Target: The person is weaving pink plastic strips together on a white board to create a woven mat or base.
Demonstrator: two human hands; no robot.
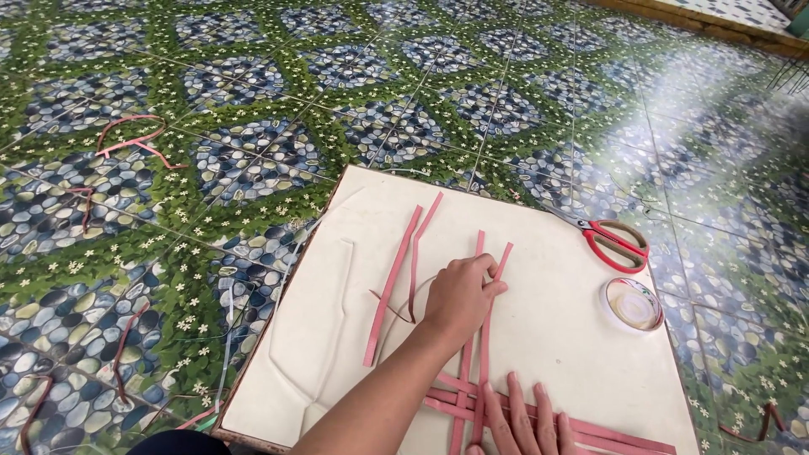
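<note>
- The left hand [459, 295] lies knuckles up on the cream square board [556, 337], its fingers curled together onto two upright pink paper strips [486, 337], pinching rather than gripping them.
- The right hand [518, 421] presses flat, fingers spread, on the crossed pink strips at the board's near edge.
- Two loose pink strips [404, 270] lie just left of the left hand.
- Red-handled scissors [611, 240] and a clear tape roll [632, 303] sit on the board's right side.
- The board rests on a pebble-and-flower patterned tile floor [253, 126].
</note>
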